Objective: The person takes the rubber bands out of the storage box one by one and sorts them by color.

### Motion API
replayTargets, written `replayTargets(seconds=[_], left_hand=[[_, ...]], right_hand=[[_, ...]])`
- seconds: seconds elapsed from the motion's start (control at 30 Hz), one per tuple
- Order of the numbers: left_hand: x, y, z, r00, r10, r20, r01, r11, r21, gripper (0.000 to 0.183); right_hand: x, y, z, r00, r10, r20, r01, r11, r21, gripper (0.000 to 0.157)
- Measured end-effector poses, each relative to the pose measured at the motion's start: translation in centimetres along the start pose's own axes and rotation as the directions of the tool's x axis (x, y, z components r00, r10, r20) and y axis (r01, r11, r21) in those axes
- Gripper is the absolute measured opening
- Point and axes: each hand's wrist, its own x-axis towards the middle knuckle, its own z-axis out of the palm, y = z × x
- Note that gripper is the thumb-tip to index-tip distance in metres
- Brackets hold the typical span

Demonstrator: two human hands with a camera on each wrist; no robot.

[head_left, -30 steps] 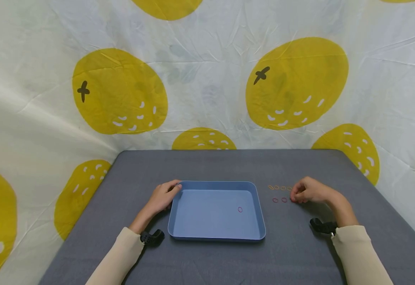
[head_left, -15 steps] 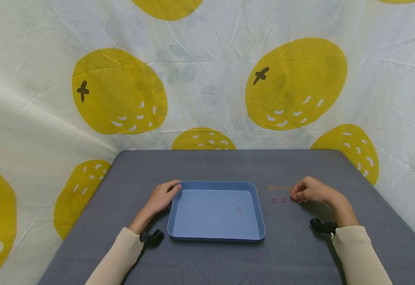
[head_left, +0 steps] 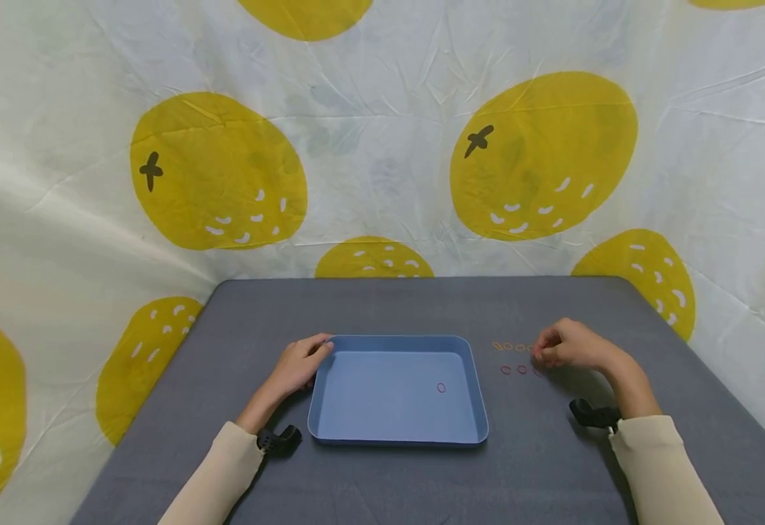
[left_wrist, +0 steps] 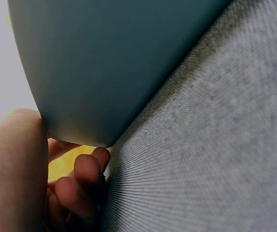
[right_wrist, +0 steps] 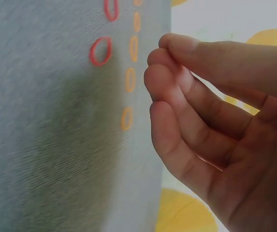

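Note:
My left hand (head_left: 297, 362) grips the far left corner of a shallow blue tray (head_left: 395, 440), thumb at the rim and fingers curled along the outside. Inside the tray, toward the right, lies one red rubber band (head_left: 441, 388). My right hand (head_left: 572, 346) hovers over the cloth to the tray's right, thumb and fingertips pinched together. A red rubber band seems pinched there, though the fingertips hide it. Below and beside this hand, red rubber bands (right_wrist: 101, 50) lie in a row, parallel to several yellow-orange rubber bands (right_wrist: 130, 79).
A grey cloth (head_left: 395, 485) covers the table. Behind it and at the sides hangs a white curtain (head_left: 382, 168) with large yellow fruit prints. Black wrist cameras (head_left: 593, 414) sit on both wrists near the cuffs.
My right hand has risen slightly off the cloth, away from the red row, and shifted a little left. The red band under its fingertips no longer shows on the cloth. The left hand holds still.

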Motion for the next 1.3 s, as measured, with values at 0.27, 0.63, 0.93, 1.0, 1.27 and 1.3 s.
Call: replayTargets(seconds=[0.27,0.63,0.93,1.0,1.27,1.3], left_hand=[[0.0,0.1,0.2,1.000,-0.008,-0.008,0.008,1.000,-0.004,0.036],[0.1,-0.1,0.2,1.000,0.027,0.009,-0.027,1.000,0.002,0.035],[-0.1,0.1,0.1,0.998,0.062,0.019,-0.063,0.998,0.013,0.040],[-0.1,0.1,0.0,0.998,0.065,0.010,-0.065,0.998,0.017,0.040],[0.0,0.3,0.0,0.997,0.083,0.000,-0.083,0.995,0.049,0.040],[0.1,0.3,0.0,0.996,0.086,0.000,-0.086,0.995,0.048,0.040]], right_hand=[[0.1,-2.4,-0.4,0.999,-0.044,-0.008,0.044,0.997,-0.056,0.012],[0.9,-5.9,0.0,0.988,-0.156,-0.007,0.154,0.981,-0.116,0.010],[2.3,-9.0,0.8,0.977,-0.206,0.046,0.210,0.971,-0.116,0.008],[2.7,-9.6,1.1,0.975,-0.213,0.063,0.218,0.970,-0.104,0.008],[4.6,-11.8,2.6,0.949,-0.279,0.147,0.294,0.951,-0.092,0.008],[5.0,-12.1,2.9,0.945,-0.284,0.159,0.301,0.949,-0.094,0.008]])
